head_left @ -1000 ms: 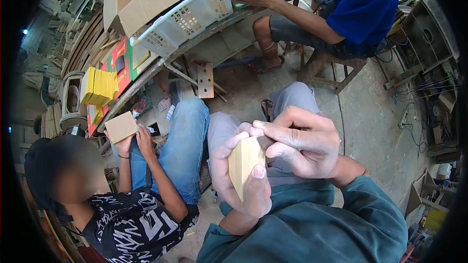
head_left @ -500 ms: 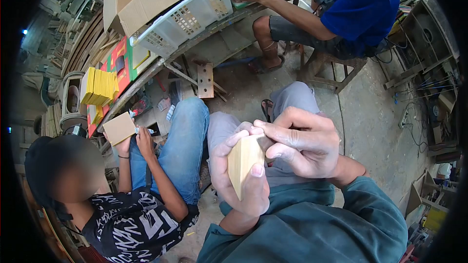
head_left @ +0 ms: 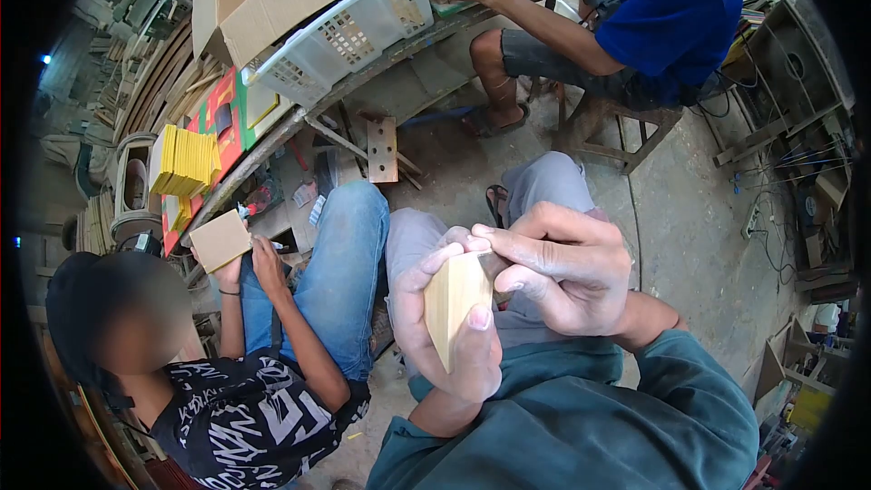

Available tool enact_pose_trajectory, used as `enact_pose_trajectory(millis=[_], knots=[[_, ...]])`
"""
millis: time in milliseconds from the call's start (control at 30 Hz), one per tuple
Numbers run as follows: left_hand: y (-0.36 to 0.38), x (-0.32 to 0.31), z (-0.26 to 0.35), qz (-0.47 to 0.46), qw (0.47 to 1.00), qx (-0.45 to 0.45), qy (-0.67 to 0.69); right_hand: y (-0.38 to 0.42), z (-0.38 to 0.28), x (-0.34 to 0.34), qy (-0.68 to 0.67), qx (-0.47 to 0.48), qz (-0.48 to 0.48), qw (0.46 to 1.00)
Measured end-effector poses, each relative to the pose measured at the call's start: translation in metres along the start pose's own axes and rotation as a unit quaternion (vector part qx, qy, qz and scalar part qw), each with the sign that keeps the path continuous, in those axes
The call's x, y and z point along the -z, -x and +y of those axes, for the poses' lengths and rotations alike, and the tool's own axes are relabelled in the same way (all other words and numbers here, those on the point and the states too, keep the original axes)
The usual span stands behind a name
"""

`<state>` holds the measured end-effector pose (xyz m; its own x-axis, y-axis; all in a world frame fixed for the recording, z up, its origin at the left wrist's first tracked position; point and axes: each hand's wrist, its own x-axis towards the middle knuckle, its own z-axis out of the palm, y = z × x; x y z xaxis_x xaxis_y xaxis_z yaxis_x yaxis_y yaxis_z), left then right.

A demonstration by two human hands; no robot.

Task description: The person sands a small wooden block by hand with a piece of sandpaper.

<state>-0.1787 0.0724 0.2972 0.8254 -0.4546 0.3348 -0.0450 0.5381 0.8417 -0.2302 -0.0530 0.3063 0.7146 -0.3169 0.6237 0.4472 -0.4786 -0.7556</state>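
Block (head_left: 460, 299) upright in my left hand (head_left: 454, 336), above my lap; my right hand (head_left: 572, 268) pinches what seems a dark scrap (head_left: 493, 264) against its edge. Beyond, a basket (head_left: 340, 41) on the bench (head_left: 399, 56).

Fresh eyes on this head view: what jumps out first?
The pale wooden block with angled faces at centre, gripped in the left hand, with the right hand pinching a small dark flat piece at its upper end. Then the stack of bright yellow slabs at left, and the blue-shirted co-worker at upper right.
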Motion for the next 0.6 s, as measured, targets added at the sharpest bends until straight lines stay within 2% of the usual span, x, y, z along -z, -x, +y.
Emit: enact_pose_trajectory(millis=[600], knots=[[-0.0034, 0.0015, -0.0003, 0.023, 0.999, 0.005, 0.032, -0.0034, -0.0006, -0.0080, 0.004, 0.008, 0.016, 1.000]])
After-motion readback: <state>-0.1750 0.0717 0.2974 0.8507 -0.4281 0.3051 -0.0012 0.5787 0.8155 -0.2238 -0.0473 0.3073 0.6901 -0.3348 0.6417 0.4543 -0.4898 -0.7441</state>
